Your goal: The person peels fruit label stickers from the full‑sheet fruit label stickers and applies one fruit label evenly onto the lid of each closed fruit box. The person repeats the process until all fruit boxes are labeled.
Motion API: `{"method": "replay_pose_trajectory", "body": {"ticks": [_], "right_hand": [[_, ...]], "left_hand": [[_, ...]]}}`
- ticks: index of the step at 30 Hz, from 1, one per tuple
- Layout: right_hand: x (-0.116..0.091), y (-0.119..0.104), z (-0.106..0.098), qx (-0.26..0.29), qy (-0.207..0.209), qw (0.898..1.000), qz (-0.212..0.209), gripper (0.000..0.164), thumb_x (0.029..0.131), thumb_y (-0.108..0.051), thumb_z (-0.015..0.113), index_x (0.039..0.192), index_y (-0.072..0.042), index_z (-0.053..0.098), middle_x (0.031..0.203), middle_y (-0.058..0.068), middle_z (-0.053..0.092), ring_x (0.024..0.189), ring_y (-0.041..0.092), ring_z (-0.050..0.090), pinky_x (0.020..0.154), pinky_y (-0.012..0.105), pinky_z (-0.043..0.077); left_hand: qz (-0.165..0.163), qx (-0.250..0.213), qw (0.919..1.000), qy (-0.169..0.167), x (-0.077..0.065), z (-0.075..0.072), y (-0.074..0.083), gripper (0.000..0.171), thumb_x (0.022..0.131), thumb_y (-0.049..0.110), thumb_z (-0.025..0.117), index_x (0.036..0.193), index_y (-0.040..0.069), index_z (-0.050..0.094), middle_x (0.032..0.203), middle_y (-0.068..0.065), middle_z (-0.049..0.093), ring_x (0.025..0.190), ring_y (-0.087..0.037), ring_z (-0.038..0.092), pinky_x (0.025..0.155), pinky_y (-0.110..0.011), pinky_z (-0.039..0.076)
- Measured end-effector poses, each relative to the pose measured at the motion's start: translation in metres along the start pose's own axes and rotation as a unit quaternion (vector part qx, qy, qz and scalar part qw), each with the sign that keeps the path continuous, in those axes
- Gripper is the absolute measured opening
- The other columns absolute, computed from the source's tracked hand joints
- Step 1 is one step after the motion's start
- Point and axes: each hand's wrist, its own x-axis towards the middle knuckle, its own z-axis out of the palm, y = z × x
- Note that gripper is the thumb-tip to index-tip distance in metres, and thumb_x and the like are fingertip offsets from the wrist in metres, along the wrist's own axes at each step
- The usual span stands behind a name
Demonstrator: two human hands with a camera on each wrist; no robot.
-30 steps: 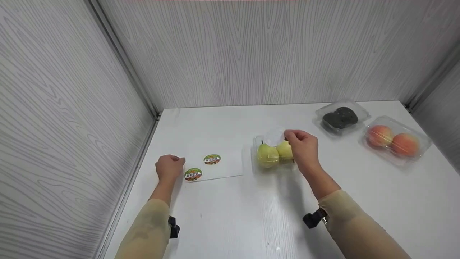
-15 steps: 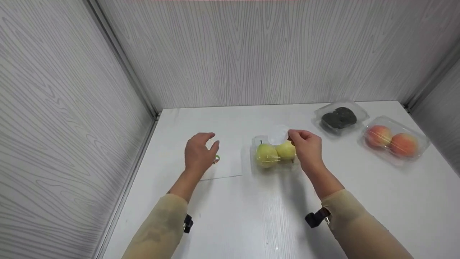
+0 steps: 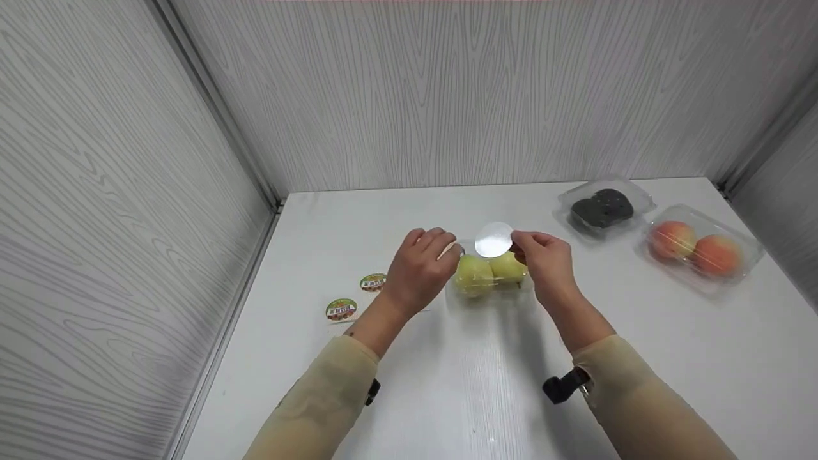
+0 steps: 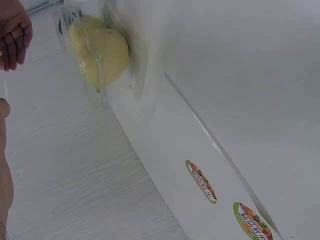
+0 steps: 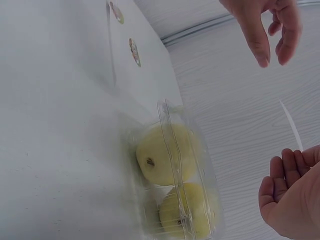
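The right hand (image 3: 543,259) pinches the edge of a thin round white label (image 3: 493,240) between thumb and fingers, holding it raised above the clear clamshell pear box (image 5: 170,145), apart from its lid. The left hand (image 3: 422,268) is at the near-left side of the pear box, above the table; its thumb and fingers are loosely bent and separated, gripping nothing, and lie close to the label without touching it.

Two yellow-green pears (image 3: 474,278) sit side by side inside the pear box. Left of the pear box, a white label sheet (image 4: 165,150) lies flat, with two printed oval fruit labels (image 3: 341,309) on it, partly behind the left forearm. Right of the pear box and farther back stands a clear clamshell with two dark rounded pieces (image 3: 602,208); farther right is another clamshell, containing two orange-pink peaches (image 3: 717,254).
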Motion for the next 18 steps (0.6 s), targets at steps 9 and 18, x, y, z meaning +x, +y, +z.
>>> {"method": "replay_pose_trajectory", "body": {"ticks": [9,18], "right_hand": [[0.000,0.001,0.002,-0.007,-0.006,1.000,0.001,0.035,0.104,-0.017,0.067,0.123,0.011,0.071,0.091,0.000,0.076,0.092,0.013,0.071,0.094,0.031,0.056],[0.000,0.002,0.001,-0.009,-0.008,1.000,-0.004,0.035,0.103,-0.018,0.068,0.121,0.011,0.071,0.092,0.001,0.077,0.091,0.013,0.071,0.091,0.029,0.056]], "left_hand": [[0.033,0.015,0.9993,-0.007,0.009,0.006,0.012,0.012,0.097,0.001,0.073,0.103,0.010,0.079,0.111,-0.005,0.077,0.107,-0.022,0.070,0.091,-0.039,0.054],[0.034,0.020,0.9991,-0.015,0.010,0.011,0.014,0.011,0.098,0.003,0.074,0.103,0.012,0.079,0.111,-0.003,0.077,0.107,-0.021,0.070,0.091,-0.038,0.054]]}}
